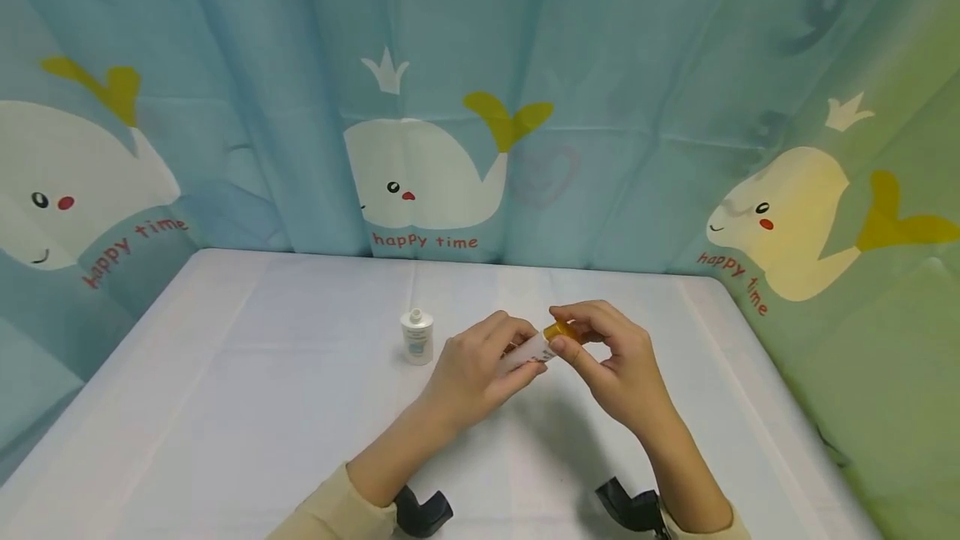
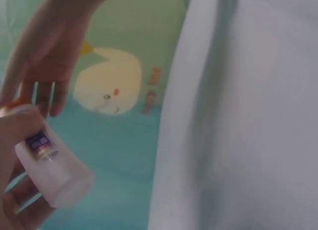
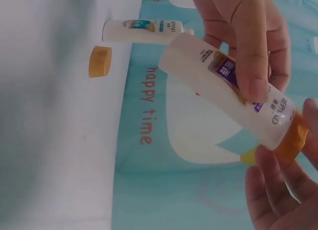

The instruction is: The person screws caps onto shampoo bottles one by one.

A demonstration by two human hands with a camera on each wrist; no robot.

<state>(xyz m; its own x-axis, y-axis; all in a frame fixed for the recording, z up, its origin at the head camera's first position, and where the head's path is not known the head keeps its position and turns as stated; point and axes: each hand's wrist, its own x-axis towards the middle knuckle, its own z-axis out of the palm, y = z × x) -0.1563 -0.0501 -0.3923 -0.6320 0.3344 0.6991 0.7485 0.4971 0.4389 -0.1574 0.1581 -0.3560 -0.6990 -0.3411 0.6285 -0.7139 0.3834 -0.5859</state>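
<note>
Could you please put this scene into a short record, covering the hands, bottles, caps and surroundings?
Left hand: grips the held bottle
Right hand: fingers and thumb on the fitted cap
Held bottle: white, printed label, tilted, off the table
Fitted cap: orange, on the end of the held bottle
Second bottle: white, upright on the table, uncapped
Loose cap: orange, on the table near the second bottle; seen in the right wrist view
Backdrop: blue-green curtain printed with whales and "happy time"

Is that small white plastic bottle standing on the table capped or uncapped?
Uncapped. The upright white plastic bottle shows a bare narrow neck, and a round orange cap sits apart from it.
</note>
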